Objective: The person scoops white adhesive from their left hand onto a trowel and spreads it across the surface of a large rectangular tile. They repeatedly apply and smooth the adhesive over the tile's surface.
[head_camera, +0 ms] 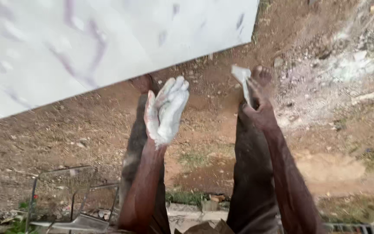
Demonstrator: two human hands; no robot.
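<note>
**White slab and a putty-caked hand**

White slab [87, 43] is filling the upper left of the frame, tilting over brown dirt ground [325, 130]. The left hand [166, 110], coated in pale paste, is hanging flat with fingers spread loose just under the slab's edge. The right hand [258, 102], center right, is pinching a small pale scraper [243, 82].

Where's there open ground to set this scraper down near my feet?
Bare dirt lies between your legs, below the left hand, and wider ground right of the right hand holding the scraper. Lower left is crowded by a metal frame; the white panel fills the upper left.
</note>
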